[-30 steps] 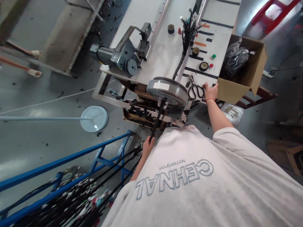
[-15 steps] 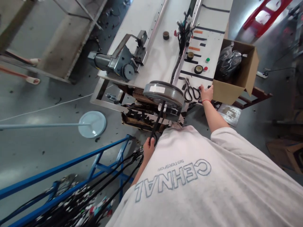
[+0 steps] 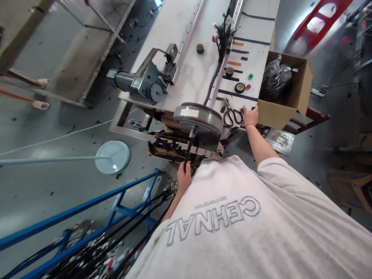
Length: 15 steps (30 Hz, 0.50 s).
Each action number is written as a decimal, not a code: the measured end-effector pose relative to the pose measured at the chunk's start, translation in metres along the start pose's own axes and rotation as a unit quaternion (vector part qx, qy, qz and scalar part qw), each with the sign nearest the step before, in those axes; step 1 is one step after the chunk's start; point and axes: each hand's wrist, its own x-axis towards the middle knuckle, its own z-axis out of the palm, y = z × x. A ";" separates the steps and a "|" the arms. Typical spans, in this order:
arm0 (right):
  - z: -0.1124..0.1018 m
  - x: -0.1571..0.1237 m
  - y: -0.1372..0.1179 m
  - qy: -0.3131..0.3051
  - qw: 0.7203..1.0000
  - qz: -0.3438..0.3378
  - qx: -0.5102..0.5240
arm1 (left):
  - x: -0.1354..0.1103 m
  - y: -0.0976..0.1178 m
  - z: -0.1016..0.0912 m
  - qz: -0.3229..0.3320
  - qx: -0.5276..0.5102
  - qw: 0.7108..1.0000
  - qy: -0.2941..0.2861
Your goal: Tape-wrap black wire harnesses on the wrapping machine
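My left hand is closed around a black cable that runs up to a round grey hub motor at the near end of the long white workbench. My right hand lies on the bench edge beside black-handled scissors and against the corner of an open cardboard box. Its fingers rest flat on the surface and hold nothing that I can see. My white shirt fills the lower right.
A grey motor unit with a pulley is bolted to the bench's left side. Tape rolls, a wire harness and coloured buttons lie farther along. A blue rack holding cable bundles stands at lower left. A white disc base sits on the floor.
The view has shifted slightly, so the bench sits a little higher and to the left. My left hand slid a bit up the cable. The right hand stays by the scissors.
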 end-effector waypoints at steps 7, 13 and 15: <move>0.001 0.000 0.001 0.001 1.000 -0.004 0.003 | 0.020 0.010 0.022 0.017 -0.099 0.994 0.042; 0.001 -0.001 -0.001 0.001 1.000 0.008 -0.003 | 0.041 0.025 0.028 0.026 -0.084 0.996 0.014; 0.000 -0.002 -0.001 0.001 1.000 0.007 -0.002 | 0.047 0.030 0.030 0.029 -0.092 0.995 0.012</move>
